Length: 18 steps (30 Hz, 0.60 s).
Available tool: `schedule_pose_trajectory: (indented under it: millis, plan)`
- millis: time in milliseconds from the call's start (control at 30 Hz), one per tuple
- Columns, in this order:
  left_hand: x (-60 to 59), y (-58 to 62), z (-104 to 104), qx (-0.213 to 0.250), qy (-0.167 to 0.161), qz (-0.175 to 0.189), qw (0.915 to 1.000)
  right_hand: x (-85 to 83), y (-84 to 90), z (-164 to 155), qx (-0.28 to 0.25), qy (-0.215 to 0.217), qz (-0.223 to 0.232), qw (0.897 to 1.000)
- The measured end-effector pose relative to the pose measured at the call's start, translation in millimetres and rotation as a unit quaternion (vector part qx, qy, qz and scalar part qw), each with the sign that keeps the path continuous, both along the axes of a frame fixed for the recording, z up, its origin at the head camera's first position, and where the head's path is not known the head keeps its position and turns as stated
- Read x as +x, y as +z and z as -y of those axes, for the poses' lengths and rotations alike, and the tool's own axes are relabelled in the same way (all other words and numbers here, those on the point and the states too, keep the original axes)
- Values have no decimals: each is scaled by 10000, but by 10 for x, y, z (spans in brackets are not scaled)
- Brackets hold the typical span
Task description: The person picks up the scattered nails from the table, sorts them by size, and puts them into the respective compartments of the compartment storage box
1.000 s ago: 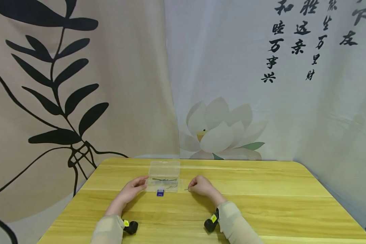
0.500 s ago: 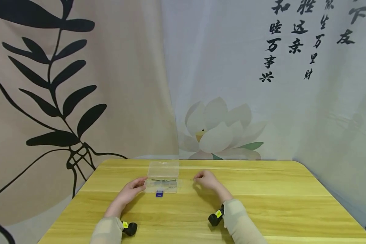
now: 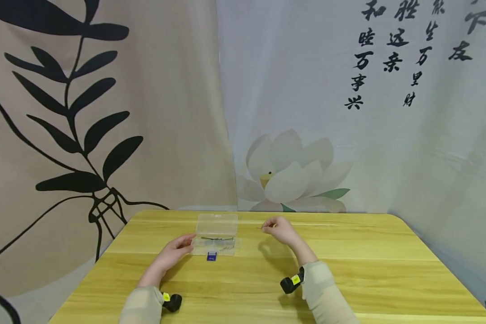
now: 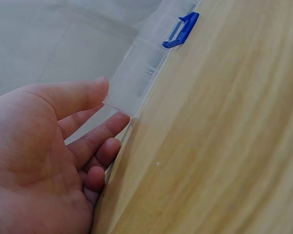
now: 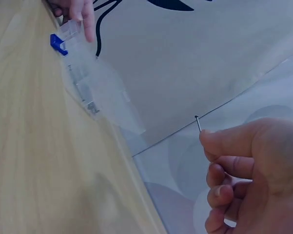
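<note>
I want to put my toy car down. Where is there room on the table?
The table is bare right of the right hand, and along the front edge between both sleeves. It is crowded around the clear plastic box, where the left hand rests.

A light wooden table (image 3: pixel 348 270) with rounded far corners fills the near scene. Behind it hang two cloths: a beige one (image 3: pixel 154 112) on the left with black leaves, a pale one (image 3: pixel 320 103) on the right with a lotus (image 3: pixel 291 175) and black calligraphy (image 3: pixel 393 49)
</note>
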<state>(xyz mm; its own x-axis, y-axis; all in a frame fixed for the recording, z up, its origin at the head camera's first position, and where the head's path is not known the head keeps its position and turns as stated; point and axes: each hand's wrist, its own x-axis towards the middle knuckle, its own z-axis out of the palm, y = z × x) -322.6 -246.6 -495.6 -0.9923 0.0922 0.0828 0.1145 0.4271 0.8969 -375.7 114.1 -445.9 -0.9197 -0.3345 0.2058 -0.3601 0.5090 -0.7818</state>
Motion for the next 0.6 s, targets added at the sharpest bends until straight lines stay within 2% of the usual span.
schedule_pose_trajectory:
  millis: [267,600]
  plan:
    - [-9,6,29,-64,-128,79,9999,35,82,0,-14,19,-22,10000]
    - [-33,46,24,-125,25,299,9995,70,153,-8,8,-145,-133,9998]
